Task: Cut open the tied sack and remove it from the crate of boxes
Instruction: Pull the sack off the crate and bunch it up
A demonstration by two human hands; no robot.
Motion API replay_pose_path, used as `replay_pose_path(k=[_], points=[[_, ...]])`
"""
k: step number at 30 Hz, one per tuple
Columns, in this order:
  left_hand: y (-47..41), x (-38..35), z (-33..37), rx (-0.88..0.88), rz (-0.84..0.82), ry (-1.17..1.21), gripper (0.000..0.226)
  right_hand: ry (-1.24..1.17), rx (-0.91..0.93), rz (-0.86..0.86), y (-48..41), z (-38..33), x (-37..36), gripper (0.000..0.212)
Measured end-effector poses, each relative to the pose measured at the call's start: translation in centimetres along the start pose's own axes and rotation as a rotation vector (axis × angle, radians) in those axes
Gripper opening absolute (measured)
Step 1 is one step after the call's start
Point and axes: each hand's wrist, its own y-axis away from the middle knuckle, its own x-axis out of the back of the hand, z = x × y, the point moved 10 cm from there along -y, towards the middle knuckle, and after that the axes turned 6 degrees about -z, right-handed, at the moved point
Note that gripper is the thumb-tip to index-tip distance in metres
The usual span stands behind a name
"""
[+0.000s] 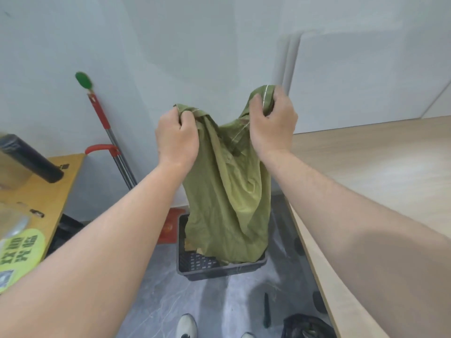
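Note:
An olive-green woven sack (229,191) hangs upright in the air. My left hand (177,140) grips its top edge on the left, and my right hand (273,123) grips the top edge on the right, a little higher. The sack's lower end drapes into a dark plastic crate (195,264) that sits on the grey floor. A bit of brown cardboard (191,245) shows inside the crate beside the sack; the rest of the crate's contents is hidden.
A light wooden table (366,172) runs along the right. At left stands a yellow desk (48,191) with a black cylinder (29,157); a red-handled mop (107,132) leans on the wall. A red box (169,226), black tool (266,311) and black bag (307,325) lie on the floor.

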Motion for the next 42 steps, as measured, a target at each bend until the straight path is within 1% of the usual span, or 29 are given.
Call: replay_pose_path(k=[1,4,5,7,9,11,13,16,18,20,22,24,26,27,28,31,33,36,38,42], points=[[0.1,0.4,0.7,-0.015,0.009,0.016,0.019,-0.005,0.012,-0.008,0.0,-0.5,0.2,0.031],[0.6,2.2,3.7,-0.096,0.066,0.165,0.021,-0.02,0.069,-0.003,-0.3,-2.4,1.3,0.029],[0.5,2.8,4.3,-0.109,0.075,0.162,0.022,-0.02,0.081,-0.031,-0.5,-3.2,1.3,0.029],[0.7,3.7,5.0,-0.079,0.075,0.157,0.027,-0.019,0.079,-0.08,-0.6,-4.6,1.4,0.031],[0.6,3.9,6.4,-0.085,0.042,0.156,0.028,-0.021,0.097,-0.069,-1.0,-6.5,2.0,0.034],[0.7,4.4,6.6,-0.017,-0.014,0.11,0.024,0.02,0.054,-0.081,-1.0,-7.1,2.5,0.029],[0.6,5.2,7.0,0.046,-0.07,0.076,0.026,0.032,-0.006,-0.081,-1.1,-7.6,3.4,0.02],[1.2,6.8,8.1,0.079,-0.125,-0.016,0.028,0.032,-0.053,-0.062,-0.9,-8.4,5.0,0.024],[1.6,8.2,8.6,0.11,-0.141,-0.046,0.024,0.042,-0.078,-0.048,-0.7,-9.1,6.1,0.023],[2.0,10.3,9.0,0.139,-0.148,-0.078,0.022,0.049,-0.102,0.01,-0.5,-9.7,8.0,0.019],[1.9,13.2,8.9,0.141,-0.144,-0.145,0.028,0.057,-0.155,0.122,-0.2,-10.2,10.6,0.015],[1.9,16.2,9.2,0.116,-0.153,-0.206,0.04,0.053,-0.214,0.245,0.6,-10.8,13.4,0.017],[1.8,19.0,9.5,0.1,-0.152,-0.255,0.058,0.051,-0.258,0.355,1.3,-11.4,15.7,0.018],[2.0,20.4,9.7,0.092,-0.146,-0.268,0.062,0.031,-0.276,0.4,1.8,-11.7,16.6,0.017],[2.1,21.7,10.0,0.079,-0.137,-0.281,0.062,0.001,-0.295,0.439,2.3,-11.9,17.2,0.017],[2.4,25.4,10.7,0.042,-0.119,-0.393,0.046,-0.077,-0.358,0.495,4.1,-13.1,18.4,0.022],[2.8,27.0,11.2,0.008,-0.133,-0.465,0.041,-0.065,-0.348,0.539,5.6,-14.2,19.4,0.024],[4.1,27.9,12.7,-0.092,-0.138,-0.584,0.031,-0.059,-0.314,0.612,8.1,-15.7,21.0,0.018],[5.1,28.0,13.8,-0.156,-0.134,-0.594,0.027,-0.035,-0.285,0.629,9.4,-16.6,22.1,0.019],[6.9,28.1,15.4,-0.191,-0.137,-0.555,0.025,-0.051,-0.225,0.585,10.3,-18.5,23.8,0.022]])
